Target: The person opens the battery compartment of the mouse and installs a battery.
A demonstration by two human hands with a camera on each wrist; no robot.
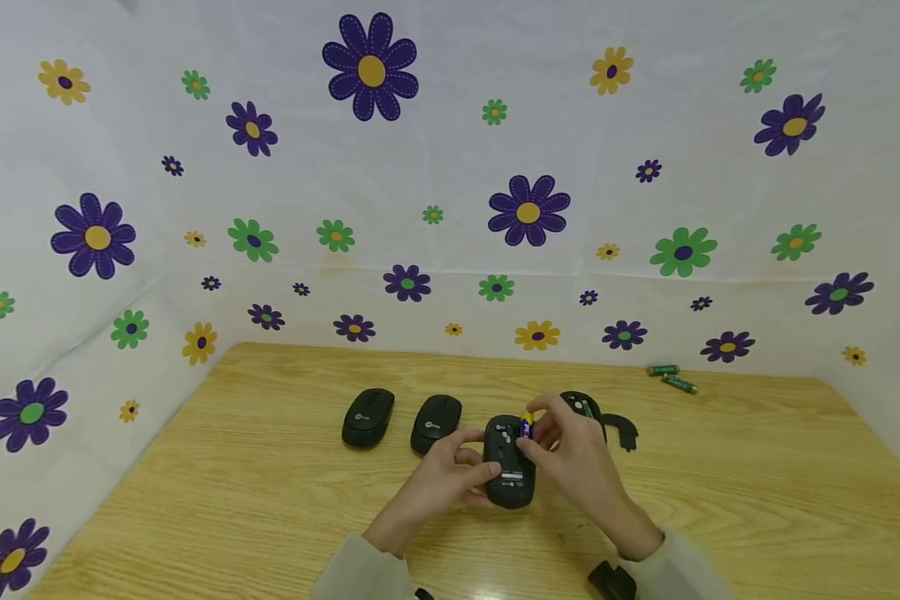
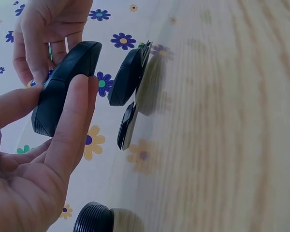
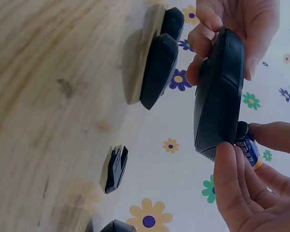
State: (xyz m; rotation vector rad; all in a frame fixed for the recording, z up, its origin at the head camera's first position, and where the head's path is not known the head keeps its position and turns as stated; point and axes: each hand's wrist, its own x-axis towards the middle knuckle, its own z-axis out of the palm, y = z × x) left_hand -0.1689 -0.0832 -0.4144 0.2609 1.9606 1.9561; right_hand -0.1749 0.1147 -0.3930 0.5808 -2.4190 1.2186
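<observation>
Above the table (image 1: 270,467), hands grip mouse (image 1: 508,458), battery (image 1: 527,424).

Both hands are bare: the left hand (image 1: 450,475) and the right hand (image 1: 573,454) wear no gloves, rings or watches that show. Pale cream long sleeves cover both forearms, each ending in a soft cuff just behind the wrist. A small black device sits beside the right cuff.
</observation>
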